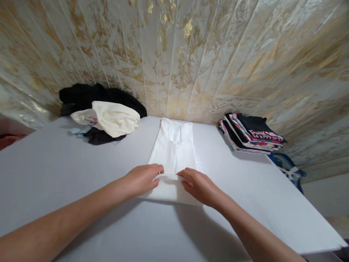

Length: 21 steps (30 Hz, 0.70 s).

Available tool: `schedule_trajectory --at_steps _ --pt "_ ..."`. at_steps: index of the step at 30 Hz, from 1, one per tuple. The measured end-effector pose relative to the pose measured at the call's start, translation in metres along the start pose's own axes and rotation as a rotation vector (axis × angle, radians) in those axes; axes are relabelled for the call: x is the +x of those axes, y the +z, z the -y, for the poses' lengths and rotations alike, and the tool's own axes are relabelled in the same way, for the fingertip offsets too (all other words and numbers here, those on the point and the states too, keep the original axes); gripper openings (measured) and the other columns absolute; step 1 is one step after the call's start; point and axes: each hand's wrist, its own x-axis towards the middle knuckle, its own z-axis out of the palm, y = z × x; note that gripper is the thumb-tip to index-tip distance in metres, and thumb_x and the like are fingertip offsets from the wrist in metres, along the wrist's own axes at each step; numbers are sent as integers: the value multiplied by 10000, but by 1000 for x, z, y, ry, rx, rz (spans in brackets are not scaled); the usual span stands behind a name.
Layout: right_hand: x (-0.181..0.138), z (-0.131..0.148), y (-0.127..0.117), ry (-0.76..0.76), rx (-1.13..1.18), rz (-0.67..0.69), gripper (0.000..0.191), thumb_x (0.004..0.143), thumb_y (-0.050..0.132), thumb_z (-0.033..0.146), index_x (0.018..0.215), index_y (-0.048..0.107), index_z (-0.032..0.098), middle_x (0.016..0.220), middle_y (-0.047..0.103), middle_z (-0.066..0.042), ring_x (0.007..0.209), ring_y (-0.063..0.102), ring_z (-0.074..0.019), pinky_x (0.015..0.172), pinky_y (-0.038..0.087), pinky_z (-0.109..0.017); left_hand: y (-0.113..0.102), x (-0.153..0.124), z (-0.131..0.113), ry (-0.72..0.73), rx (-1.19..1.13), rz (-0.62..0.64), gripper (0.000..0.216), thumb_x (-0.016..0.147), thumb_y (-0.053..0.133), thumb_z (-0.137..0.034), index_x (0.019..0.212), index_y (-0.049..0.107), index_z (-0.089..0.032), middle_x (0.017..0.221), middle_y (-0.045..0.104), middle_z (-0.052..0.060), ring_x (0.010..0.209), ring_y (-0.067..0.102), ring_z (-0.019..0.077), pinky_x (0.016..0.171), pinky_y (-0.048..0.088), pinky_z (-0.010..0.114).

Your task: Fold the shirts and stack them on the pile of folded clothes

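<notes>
A white garment (163,150) lies lengthwise on the white table, its sides folded in to a narrow strip and its neck end toward the wall. Its near end is turned up over itself in a flat fold. My left hand (144,178) pinches the left part of that folded edge between thumb and fingers. At the right part of the same edge, my right hand (196,183) grips the cloth in the same way. The fingertips of both hands are partly hidden by the fabric.
A loose heap with a cream garment (117,118) and black clothes (89,94) lies at the back left. Back right, a stack of folded clothes (252,133) stands near the edge of the table (272,214). Blue cloth (289,169) hangs beyond that edge. Behind is a gold-patterned wall covering (174,54).
</notes>
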Motion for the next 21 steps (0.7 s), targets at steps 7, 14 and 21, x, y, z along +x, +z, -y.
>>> schedule_trajectory --at_steps 7,14,21 --pt "15 1 10 25 123 58 171 817 557 142 941 641 225 916 652 -9 835 599 -156 741 417 -244 11 -6 -1 -43 61 12 250 746 491 -153 972 589 -196 1004 607 69 912 587 235 797 438 347" --pt "24 -1 -2 20 227 74 174 803 540 99 885 627 225 909 637 3 821 590 -138 716 412 -221 12 -4 8 -162 -42 -41 205 853 362 -148 884 555 -209 895 625 35 863 601 205 760 431 312" --pt "30 -10 1 -15 276 118 194 874 558 265 1049 642 268 1006 643 -4 907 604 -156 789 421 -236 10 -2 27 -77 -255 19 228 764 485 -178 971 570 -222 1001 642 11 943 596 189 824 420 275"
